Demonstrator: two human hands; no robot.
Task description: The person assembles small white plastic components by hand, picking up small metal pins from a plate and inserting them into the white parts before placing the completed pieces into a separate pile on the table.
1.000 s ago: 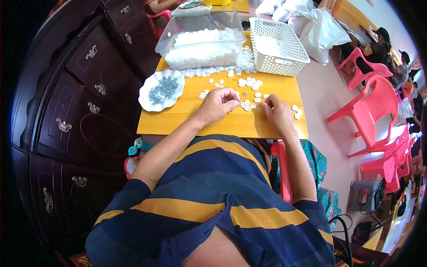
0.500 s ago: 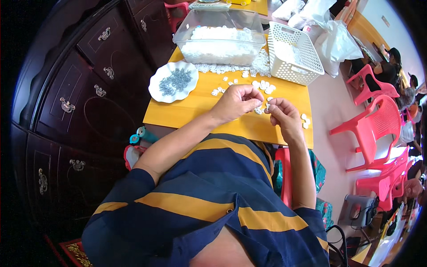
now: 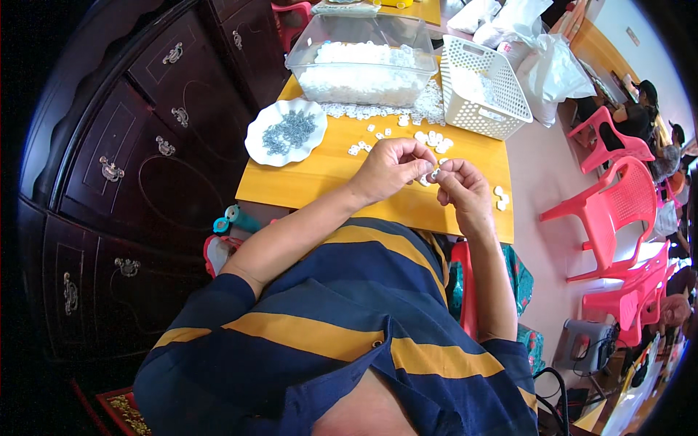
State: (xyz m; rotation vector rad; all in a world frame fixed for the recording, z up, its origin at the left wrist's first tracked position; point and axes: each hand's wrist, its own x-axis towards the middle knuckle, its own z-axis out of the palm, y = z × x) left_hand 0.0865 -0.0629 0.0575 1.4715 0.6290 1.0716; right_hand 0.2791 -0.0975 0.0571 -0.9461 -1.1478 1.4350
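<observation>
Above the yellow table (image 3: 313,180) my two hands almost meet, fingertips pinched together. Between thumb and finger, my right hand (image 3: 469,190) grips a small white plastic piece (image 3: 435,174) with a dark spot on it. My left hand (image 3: 391,171) is closed in a pinch right beside that piece; whatever is in its fingertips is too small to make out. Loose white pieces (image 3: 435,139) lie just beyond the hands, and a few more (image 3: 500,198) rest to the right. On the left, a white scalloped plate (image 3: 254,145) holds many small grey metal parts (image 3: 289,133).
A clear plastic bin (image 3: 363,80) full of white pieces stands at the back, beside a white perforated basket (image 3: 486,116). Dark wooden drawers (image 3: 145,145) line the left side. Pink plastic chairs (image 3: 607,211), white bags (image 3: 549,76) and other people (image 3: 643,109) are to the right.
The fingertips have drawn closer, and the small white piece now shows between them. Both arms stay almost in place; the whole view shifts slightly.
</observation>
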